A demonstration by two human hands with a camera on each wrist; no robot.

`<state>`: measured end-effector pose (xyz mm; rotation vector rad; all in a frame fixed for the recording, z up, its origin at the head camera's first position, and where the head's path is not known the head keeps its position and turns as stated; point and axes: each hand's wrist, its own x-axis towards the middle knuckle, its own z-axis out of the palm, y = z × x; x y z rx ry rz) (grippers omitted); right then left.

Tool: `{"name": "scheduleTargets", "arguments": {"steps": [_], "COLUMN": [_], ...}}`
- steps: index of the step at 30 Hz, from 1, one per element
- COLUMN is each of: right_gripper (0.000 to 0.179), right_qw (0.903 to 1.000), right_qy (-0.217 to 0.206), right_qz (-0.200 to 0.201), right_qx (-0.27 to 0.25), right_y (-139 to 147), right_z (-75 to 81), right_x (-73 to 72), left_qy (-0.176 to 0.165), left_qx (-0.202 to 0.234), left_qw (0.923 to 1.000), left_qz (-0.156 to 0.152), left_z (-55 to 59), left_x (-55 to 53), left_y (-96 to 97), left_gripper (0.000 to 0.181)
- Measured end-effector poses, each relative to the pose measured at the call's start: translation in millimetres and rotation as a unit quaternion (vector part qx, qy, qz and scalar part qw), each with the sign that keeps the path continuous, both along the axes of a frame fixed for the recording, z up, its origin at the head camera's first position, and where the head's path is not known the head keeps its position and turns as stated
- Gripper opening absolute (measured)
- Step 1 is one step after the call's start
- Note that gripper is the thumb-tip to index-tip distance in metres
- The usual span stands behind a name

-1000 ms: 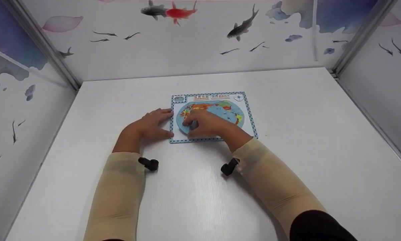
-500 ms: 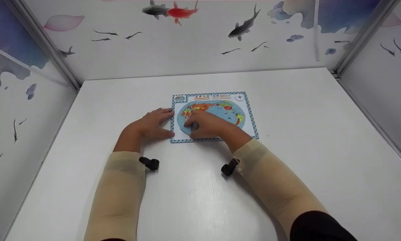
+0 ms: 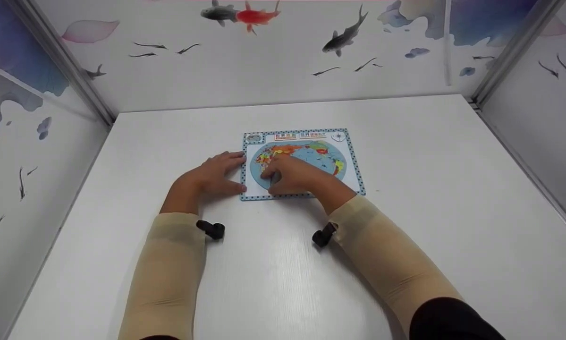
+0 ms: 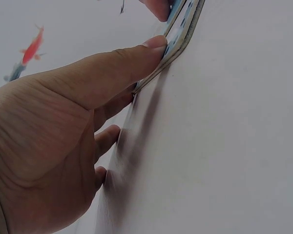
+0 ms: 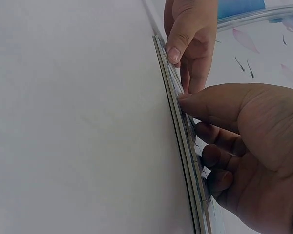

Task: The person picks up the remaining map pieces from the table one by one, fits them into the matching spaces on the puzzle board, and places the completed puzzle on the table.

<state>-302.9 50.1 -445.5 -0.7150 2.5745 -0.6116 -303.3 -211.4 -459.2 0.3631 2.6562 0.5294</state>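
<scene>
A rectangular world map puzzle [image 3: 311, 163], with a blue dotted border and an oval map, lies flat on the white table. My left hand [image 3: 212, 175] rests at its left border, fingers spread. In the left wrist view the left thumb [image 4: 154, 46] touches the board's near corner. Over the map's lower left part, my right hand [image 3: 292, 174] bends its fingers down, thumb and index finger set opposite each other on a puzzle piece [image 3: 275, 178]. That piece is mostly hidden under the hand. The right wrist view shows the right fingertips [image 5: 212, 156] against the board's top face.
White table [image 3: 429, 189] surrounds the board on all sides. Upright white panels [image 3: 273, 85] printed with fish and flowers stand along the back and both sides. A small black device [image 3: 212, 230] sits at the left wrist, with another [image 3: 324, 235] at the right.
Both hands stay nearly in place. The map's lower left rim, which stuck out slightly a second ago, now appears to lie flat within the board.
</scene>
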Motion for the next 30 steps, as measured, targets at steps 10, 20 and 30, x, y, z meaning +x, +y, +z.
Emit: {"name": "scheduleTargets", "arguments": {"steps": [10, 20, 30], "right_gripper": [0.049, 0.049, 0.04], "right_qw": [0.9998, 0.9998, 0.996], "right_qy": [0.009, 0.013, 0.006], "right_qz": [0.007, 0.003, -0.05], "right_qx": [-0.013, -0.011, -0.074], "right_y": [2.2, 1.0, 26.8], "right_z": [0.2, -0.1, 25.6], "right_x": [1.7, 1.5, -8.7], "left_qy": [-0.001, -0.004, -0.008], "left_qx": [0.0, -0.003, 0.0], "left_qw": [0.9999, 0.9998, 0.9994], "left_qz": [0.017, 0.022, 0.035], "left_z": [2.7, 3.0, 3.0], "left_x": [3.0, 3.7, 5.3], "left_y": [3.9, 2.9, 3.2], "left_gripper": [0.09, 0.091, 0.09]}}
